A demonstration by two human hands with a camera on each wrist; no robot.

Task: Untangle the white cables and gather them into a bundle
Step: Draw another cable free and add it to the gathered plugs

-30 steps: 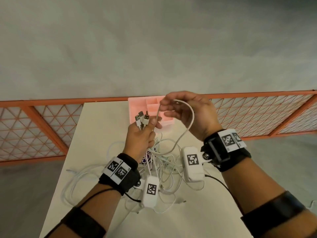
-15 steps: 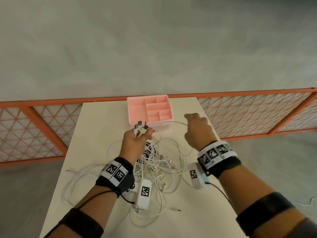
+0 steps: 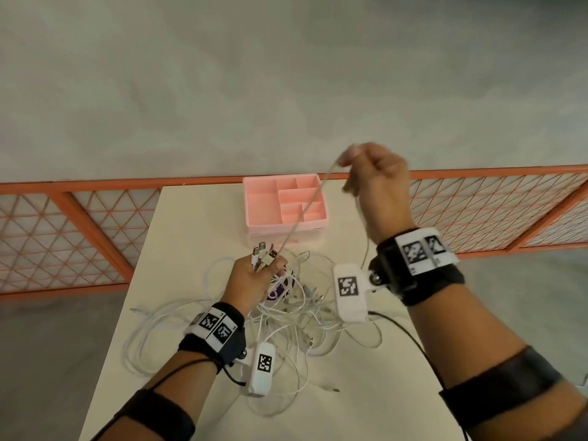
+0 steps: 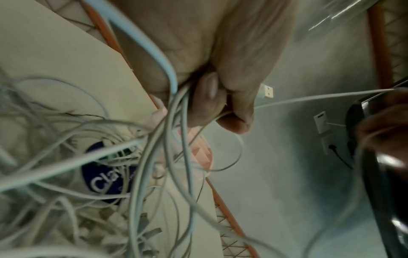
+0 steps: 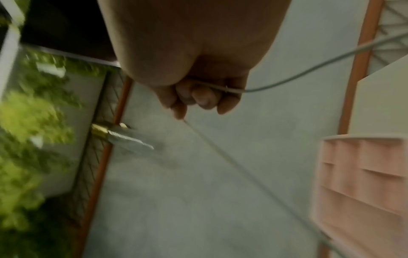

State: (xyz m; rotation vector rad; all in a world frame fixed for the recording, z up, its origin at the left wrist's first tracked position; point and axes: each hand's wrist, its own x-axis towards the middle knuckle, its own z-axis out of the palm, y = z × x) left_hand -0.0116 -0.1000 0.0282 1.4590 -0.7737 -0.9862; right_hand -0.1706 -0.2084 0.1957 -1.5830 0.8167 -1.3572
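Clenched at lower centre, the left hand held several plug ends above the cable tangle on the table; one cable ran taut — up and rightward — to the right hand, pinching it at upper right, the nearer hand for drawing it free.

pale table, tangled white cables heaped mid-table, pink compartment tray at its far edge
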